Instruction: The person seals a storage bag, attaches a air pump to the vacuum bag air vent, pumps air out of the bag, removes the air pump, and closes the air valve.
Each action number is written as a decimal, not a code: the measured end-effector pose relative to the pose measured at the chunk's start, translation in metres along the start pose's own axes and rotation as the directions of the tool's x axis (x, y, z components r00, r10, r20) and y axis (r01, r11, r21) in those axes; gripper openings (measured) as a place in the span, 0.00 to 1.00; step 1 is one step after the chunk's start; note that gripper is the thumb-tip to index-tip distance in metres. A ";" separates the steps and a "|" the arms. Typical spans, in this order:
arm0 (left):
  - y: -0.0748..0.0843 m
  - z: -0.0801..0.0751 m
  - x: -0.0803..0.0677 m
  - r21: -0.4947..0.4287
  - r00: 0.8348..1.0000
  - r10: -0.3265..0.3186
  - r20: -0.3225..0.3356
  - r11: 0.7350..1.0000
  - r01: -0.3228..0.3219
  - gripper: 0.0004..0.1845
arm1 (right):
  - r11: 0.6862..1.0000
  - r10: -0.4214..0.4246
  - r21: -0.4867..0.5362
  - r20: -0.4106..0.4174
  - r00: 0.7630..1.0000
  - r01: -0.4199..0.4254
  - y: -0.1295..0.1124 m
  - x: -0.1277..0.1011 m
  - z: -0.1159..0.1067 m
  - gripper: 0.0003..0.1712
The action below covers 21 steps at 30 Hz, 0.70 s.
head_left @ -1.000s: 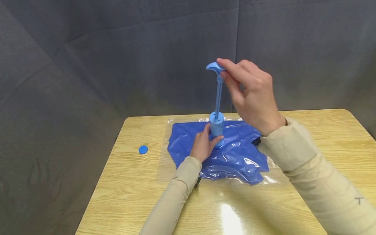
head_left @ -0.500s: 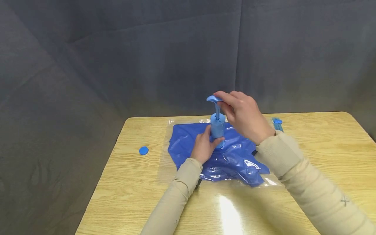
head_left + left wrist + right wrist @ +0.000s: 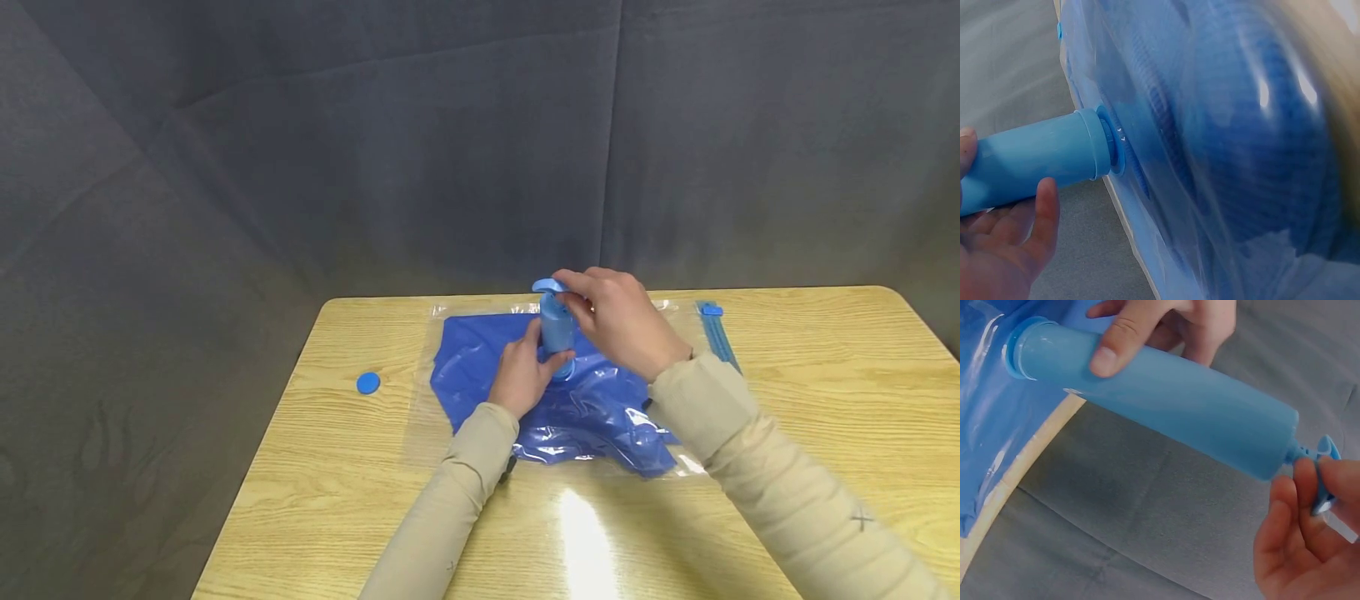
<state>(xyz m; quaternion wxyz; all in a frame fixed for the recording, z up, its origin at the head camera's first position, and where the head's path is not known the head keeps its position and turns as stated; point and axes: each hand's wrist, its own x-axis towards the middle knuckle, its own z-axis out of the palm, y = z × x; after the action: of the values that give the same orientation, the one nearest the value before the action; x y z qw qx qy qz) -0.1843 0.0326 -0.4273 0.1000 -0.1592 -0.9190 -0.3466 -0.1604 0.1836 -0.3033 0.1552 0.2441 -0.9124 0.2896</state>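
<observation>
A light-blue hand pump [image 3: 557, 327] stands upright on the valve of a clear vacuum storage bag [image 3: 422, 417] with blue ribbed fabric [image 3: 1260, 144] inside. My left hand [image 3: 519, 372] grips the pump's barrel low down, thumb across its near side. In the right wrist view the barrel [image 3: 1160, 403] meets the bag at its collar. My right hand [image 3: 618, 321] pinches the pump's curved handle [image 3: 550, 286], which sits close above the barrel's top with only a short bit of rod showing.
A round blue cap [image 3: 367, 382] lies on the wooden table [image 3: 322, 467] left of the bag. A blue zip slider [image 3: 712, 310] sits at the bag's right edge. Behind the table hangs a dark grey cloth [image 3: 420, 167].
My right hand has pushed the pump handle down from high above the barrel to near its top. The left hand keeps its hold on the barrel.
</observation>
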 end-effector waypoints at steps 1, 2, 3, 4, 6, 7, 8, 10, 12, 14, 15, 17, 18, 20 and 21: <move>0.000 0.000 0.000 0.001 1.000 -0.001 0.001 1.000 0.001 0.30 | 1.000 0.004 -0.001 0.001 1.000 -0.004 0.001 0.000 0.001 0.18; 0.000 0.000 0.000 -0.004 1.000 -0.003 0.002 1.000 0.003 0.30 | 1.000 0.005 -0.001 0.002 1.000 -0.005 0.001 -0.001 0.001 0.18; 0.001 0.000 0.000 -0.009 1.000 -0.005 0.004 1.000 0.005 0.30 | 1.000 0.006 0.001 0.001 1.000 -0.006 0.002 -0.001 0.002 0.18; 0.001 0.000 0.001 -0.009 1.000 -0.005 0.004 1.000 0.005 0.30 | 1.000 0.007 0.001 -0.002 1.000 -0.007 0.002 -0.001 0.002 0.18; 0.001 0.000 0.001 -0.009 1.000 -0.006 0.003 1.000 0.006 0.30 | 1.000 0.007 -0.003 -0.007 1.000 -0.007 0.002 -0.001 0.003 0.18; 0.001 0.000 0.001 -0.005 1.000 -0.006 0.003 1.000 0.006 0.30 | 1.000 0.008 -0.003 -0.008 1.000 -0.008 0.002 -0.002 0.003 0.18; 0.000 0.000 0.001 -0.004 1.000 -0.006 0.003 1.000 0.006 0.30 | 1.000 0.009 -0.003 -0.007 1.000 -0.009 0.002 -0.002 0.004 0.18; 0.000 0.000 0.001 0.003 1.000 -0.006 0.001 1.000 0.006 0.30 | 1.000 0.017 -0.008 -0.005 1.000 -0.017 0.002 -0.003 0.005 0.18; 0.000 0.001 0.001 0.007 1.000 -0.006 -0.003 1.000 0.006 0.30 | 1.000 0.026 -0.013 -0.003 1.000 -0.026 0.002 -0.003 0.005 0.18; 0.000 0.001 0.001 0.009 1.000 -0.002 -0.010 1.000 0.002 0.29 | 0.999 0.032 -0.017 0.000 0.999 -0.032 0.002 -0.003 0.006 0.17; 0.000 0.001 0.001 0.010 1.000 0.000 -0.014 1.000 0.000 0.29 | 0.999 0.035 -0.019 0.002 0.999 -0.035 0.002 -0.003 0.006 0.17; 0.000 0.001 0.001 0.016 1.000 0.006 -0.019 1.000 -0.006 0.29 | 0.999 0.043 -0.021 0.008 0.999 -0.043 0.002 -0.003 0.006 0.17; -0.001 0.001 0.001 0.018 1.000 0.009 -0.021 1.000 -0.009 0.29 | 0.999 0.045 -0.020 0.011 0.999 -0.045 0.002 -0.003 0.005 0.16; -0.001 0.001 0.002 0.024 1.000 0.013 -0.022 1.000 -0.013 0.29 | 0.999 0.048 -0.019 0.016 0.999 -0.048 0.002 -0.003 0.004 0.16; -0.001 0.001 0.002 0.030 1.000 0.016 -0.022 0.999 -0.015 0.29 | 0.999 0.046 -0.018 0.016 0.999 -0.046 0.001 -0.002 0.004 0.16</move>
<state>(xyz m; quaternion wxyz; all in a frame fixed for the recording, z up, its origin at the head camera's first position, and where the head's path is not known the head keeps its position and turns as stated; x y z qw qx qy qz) -0.1867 0.0328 -0.4284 0.1153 -0.1608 -0.9217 -0.3338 -0.1598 0.1831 -0.3079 0.1432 0.2242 -0.9215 0.2829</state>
